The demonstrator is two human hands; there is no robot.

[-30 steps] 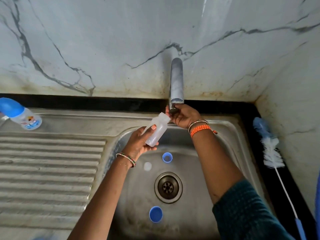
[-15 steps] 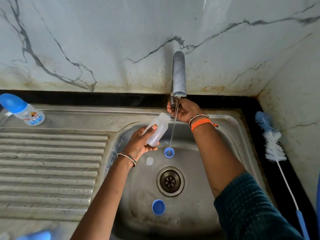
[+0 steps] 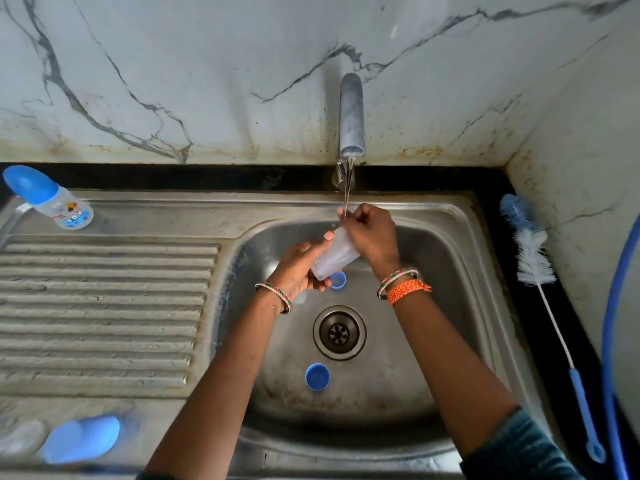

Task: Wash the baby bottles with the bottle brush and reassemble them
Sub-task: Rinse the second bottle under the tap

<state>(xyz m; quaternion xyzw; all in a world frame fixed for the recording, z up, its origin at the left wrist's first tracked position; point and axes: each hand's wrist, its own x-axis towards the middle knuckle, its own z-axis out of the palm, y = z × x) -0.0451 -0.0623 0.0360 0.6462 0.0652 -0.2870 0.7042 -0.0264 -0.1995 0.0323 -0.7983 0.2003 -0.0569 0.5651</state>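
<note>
Over the steel sink basin (image 3: 433,306) I hold a clear, open baby bottle (image 3: 334,259) tilted under the tap (image 3: 350,119), where a thin stream of water runs. My left hand (image 3: 298,268) grips its lower body. My right hand (image 3: 370,237) grips its upper end near the mouth. A blue ring (image 3: 338,281) lies in the basin just below the bottle, and a blue cap (image 3: 317,376) sits nearer the front. The bottle brush (image 3: 533,258) lies on the black counter at the right.
An assembled bottle with a blue cap (image 3: 52,200) lies on the draining board at the back left. Another blue-capped bottle (image 3: 81,439) lies blurred at the front left. The drain (image 3: 339,332) is in the basin's middle. A blue hose (image 3: 613,323) runs down the right edge.
My right hand left the tap handle and came down onto the bottle's upper end. Water now runs from the tap, and the bottle sits lower, under the stream.
</note>
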